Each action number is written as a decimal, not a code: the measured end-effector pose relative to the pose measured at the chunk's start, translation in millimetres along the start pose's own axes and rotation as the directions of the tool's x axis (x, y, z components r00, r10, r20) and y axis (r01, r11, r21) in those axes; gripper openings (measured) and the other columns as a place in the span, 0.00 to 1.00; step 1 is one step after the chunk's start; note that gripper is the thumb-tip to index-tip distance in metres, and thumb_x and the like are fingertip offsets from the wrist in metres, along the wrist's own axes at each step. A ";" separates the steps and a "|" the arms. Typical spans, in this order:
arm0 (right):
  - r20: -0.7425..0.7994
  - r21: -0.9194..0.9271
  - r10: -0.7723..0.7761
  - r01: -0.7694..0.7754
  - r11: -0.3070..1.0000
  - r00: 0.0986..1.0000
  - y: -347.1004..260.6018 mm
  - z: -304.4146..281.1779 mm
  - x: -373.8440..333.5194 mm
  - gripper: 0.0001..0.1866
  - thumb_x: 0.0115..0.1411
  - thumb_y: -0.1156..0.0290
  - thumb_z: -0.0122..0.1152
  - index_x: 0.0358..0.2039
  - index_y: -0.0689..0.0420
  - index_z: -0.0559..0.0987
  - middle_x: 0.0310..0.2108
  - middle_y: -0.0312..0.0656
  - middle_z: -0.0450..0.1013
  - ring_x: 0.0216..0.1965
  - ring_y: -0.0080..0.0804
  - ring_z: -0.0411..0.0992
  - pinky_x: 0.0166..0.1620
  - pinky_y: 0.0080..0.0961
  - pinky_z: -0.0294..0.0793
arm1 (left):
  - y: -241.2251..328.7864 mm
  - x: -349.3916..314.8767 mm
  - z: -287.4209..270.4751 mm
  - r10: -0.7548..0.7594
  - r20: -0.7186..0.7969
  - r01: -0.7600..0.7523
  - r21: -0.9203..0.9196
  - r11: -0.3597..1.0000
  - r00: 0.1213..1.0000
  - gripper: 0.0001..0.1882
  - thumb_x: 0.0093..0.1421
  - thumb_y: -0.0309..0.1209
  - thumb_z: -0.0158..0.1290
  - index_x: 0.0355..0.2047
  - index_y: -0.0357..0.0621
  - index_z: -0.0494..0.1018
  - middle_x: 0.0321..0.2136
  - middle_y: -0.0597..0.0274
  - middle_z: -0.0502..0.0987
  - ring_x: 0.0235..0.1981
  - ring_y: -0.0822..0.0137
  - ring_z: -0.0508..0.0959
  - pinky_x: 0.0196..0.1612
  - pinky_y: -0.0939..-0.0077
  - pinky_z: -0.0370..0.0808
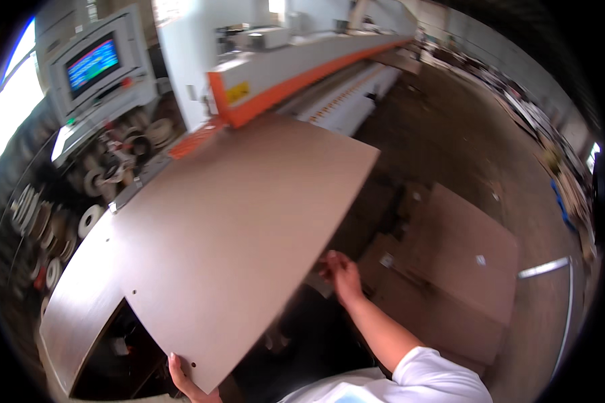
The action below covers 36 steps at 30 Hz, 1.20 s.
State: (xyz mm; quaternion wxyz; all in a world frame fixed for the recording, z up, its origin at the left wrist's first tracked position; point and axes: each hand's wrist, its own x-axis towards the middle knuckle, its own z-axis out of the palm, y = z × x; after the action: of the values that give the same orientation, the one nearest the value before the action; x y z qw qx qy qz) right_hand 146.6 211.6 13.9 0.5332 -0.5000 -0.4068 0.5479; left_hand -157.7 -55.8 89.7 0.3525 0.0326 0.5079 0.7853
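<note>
A large flat beige board [235,215] with a few small dark holes lies in front of me, its far end at the machine. At its near left corner my left hand [185,381] grips the edge, thumb on top and fingers hidden underneath. Close beside the board's right edge is my right hand [343,277], its fingers loosely bent and holding nothing that I can see. Whether its fingertips touch the edge is unclear.
A long white machine with an orange beam [275,97] runs into the distance. A control panel with a lit screen [92,66] stands at left, above several tape rolls [89,220]. Brown boards [460,252] are stacked low on the right, near a pale floor line [564,329].
</note>
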 end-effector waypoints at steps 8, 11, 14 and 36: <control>-0.294 -0.215 0.101 -0.169 0.962 0.950 115.7 -150.3 -20.7 0.16 0.76 0.57 0.58 0.45 0.58 0.84 0.33 0.37 0.82 0.31 0.22 0.77 0.33 0.21 0.74 | -80.0 -17.3 34.5 0.025 0.126 -0.021 -0.034 0.999 0.992 0.19 0.73 0.39 0.56 0.50 0.33 0.76 0.25 0.63 0.79 0.21 0.73 0.76 0.29 0.78 0.77; -0.421 -0.092 0.193 -0.253 0.963 0.886 148.7 -233.4 -24.4 0.16 0.74 0.55 0.60 0.45 0.54 0.84 0.30 0.36 0.82 0.26 0.20 0.75 0.27 0.19 0.71 | -139.0 14.7 -16.1 -0.196 0.322 0.009 0.501 0.865 0.926 0.18 0.76 0.39 0.49 0.51 0.34 0.76 0.21 0.61 0.77 0.20 0.73 0.77 0.26 0.79 0.76; -0.551 0.060 0.262 -0.275 0.960 0.792 164.3 -301.3 -18.3 0.16 0.74 0.53 0.59 0.45 0.53 0.83 0.29 0.37 0.81 0.18 0.20 0.70 0.21 0.20 0.66 | -178.6 15.1 -58.4 -0.380 0.346 0.046 0.685 0.727 0.858 0.13 0.75 0.30 0.51 0.52 0.33 0.76 0.26 0.62 0.80 0.25 0.73 0.80 0.27 0.79 0.77; -0.686 0.588 0.504 -0.009 0.809 0.525 162.1 -401.4 9.4 0.12 0.66 0.53 0.72 0.32 0.45 0.82 0.21 0.21 0.67 0.19 0.11 0.57 0.24 0.11 0.56 | -214.8 -20.9 -36.5 -0.276 0.750 -0.787 0.615 -0.045 0.601 0.11 0.59 0.38 0.63 0.40 0.49 0.83 0.25 0.56 0.84 0.28 0.48 0.84 0.35 0.54 0.80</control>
State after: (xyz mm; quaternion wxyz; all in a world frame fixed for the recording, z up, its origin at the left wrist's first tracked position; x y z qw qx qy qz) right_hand 512.5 169.6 -213.7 0.6805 -0.5890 0.1322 0.4154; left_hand -45.1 -45.7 -97.8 0.2006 0.6781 0.6872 0.1664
